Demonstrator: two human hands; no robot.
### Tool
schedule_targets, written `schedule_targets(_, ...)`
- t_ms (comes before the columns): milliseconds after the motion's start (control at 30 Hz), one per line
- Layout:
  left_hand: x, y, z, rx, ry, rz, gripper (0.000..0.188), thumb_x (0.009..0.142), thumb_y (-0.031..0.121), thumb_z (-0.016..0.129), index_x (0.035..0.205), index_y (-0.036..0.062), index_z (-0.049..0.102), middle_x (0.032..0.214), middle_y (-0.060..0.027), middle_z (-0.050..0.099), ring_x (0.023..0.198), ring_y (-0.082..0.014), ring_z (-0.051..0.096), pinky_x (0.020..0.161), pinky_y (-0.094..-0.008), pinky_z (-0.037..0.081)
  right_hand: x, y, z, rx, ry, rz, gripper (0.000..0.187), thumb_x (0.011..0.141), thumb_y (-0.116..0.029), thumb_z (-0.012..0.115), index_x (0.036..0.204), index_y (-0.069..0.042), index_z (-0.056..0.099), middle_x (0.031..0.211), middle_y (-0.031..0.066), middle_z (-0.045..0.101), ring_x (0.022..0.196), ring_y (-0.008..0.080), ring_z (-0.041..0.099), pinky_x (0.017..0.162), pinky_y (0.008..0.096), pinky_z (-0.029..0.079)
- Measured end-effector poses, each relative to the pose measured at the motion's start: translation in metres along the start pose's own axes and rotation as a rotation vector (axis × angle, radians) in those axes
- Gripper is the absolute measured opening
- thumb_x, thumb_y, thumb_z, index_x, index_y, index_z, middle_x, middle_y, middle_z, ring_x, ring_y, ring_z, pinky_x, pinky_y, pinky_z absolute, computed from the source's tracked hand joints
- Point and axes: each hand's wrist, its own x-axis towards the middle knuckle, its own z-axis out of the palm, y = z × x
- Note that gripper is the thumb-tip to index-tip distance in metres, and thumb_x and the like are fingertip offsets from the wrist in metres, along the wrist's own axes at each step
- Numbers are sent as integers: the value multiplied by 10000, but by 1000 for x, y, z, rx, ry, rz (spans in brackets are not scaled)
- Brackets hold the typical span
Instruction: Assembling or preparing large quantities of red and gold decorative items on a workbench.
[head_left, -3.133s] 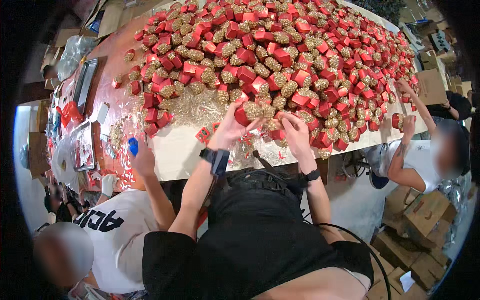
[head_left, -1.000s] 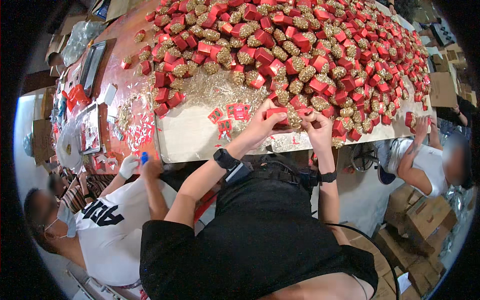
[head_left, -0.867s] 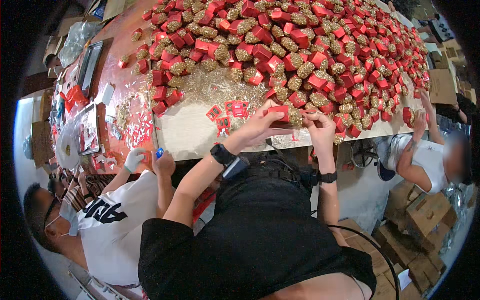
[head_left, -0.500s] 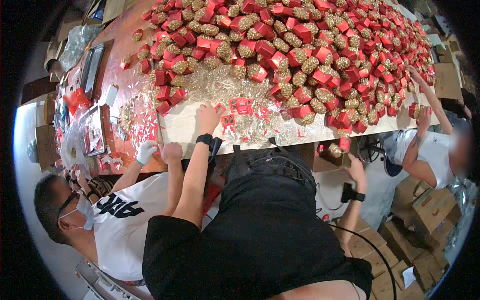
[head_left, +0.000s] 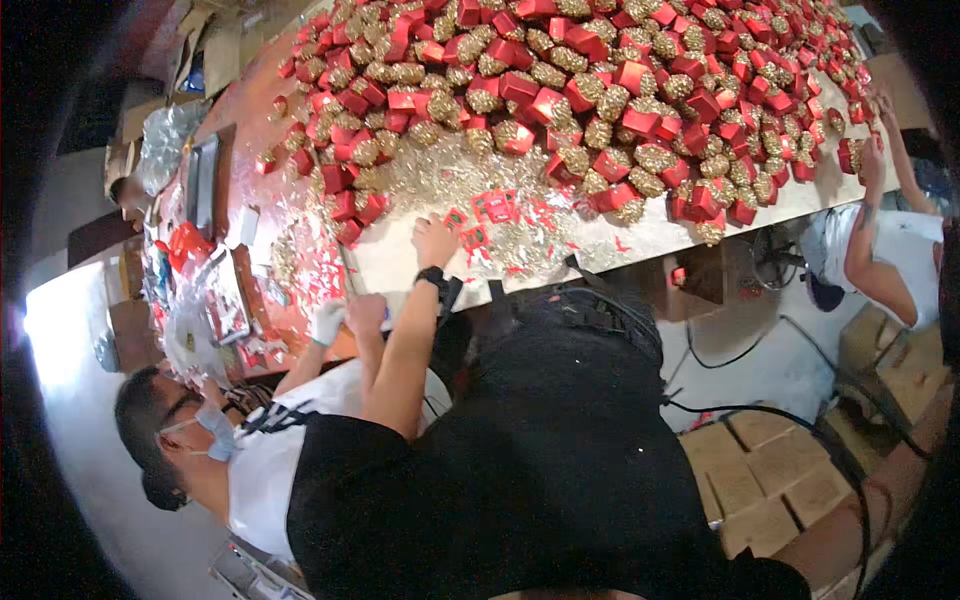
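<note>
My left hand (head_left: pixel 435 242) rests at the near edge of the table, palm down, fingers stretched out and slightly apart. A small red card (head_left: pixel 455 218) lies right beside its fingertips; more red cards (head_left: pixel 494 206) lie just to the right. My right arm (head_left: pixel 850 520) reaches out toward the lower right rim, and its hand is beyond the picture. Across the table spreads a big heap of gold pinecone-like ornaments with red angular bases (head_left: pixel 520 88).
Gold and red scraps (head_left: pixel 530 240) litter the tabletop (head_left: pixel 390 262). Close on my left sits a co-worker in a white shirt (head_left: pixel 265 480), one gloved hand (head_left: pixel 327 322) by the table edge. Another person (head_left: pixel 890 265) works at the right. Cardboard boxes (head_left: pixel 770 465) and a black cable (head_left: pixel 760 408) lie behind.
My right hand, which held a gold-and-red ornament beside the table edge, has swung out past the lower right rim. My left hand stays by the red cards. The view has turned somewhat.
</note>
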Motion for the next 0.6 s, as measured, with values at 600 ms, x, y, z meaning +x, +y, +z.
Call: schedule_targets(600, -8, 26, 21, 198, 54, 119, 340, 771, 277, 518, 982, 10, 526, 1053, -257, 528, 847, -349, 534, 749, -440, 422, 58, -45, 101, 121, -173, -291, 246, 795, -115, 571, 1004, 6, 525, 1001, 108, 532, 895, 198, 534, 789, 309, 438)
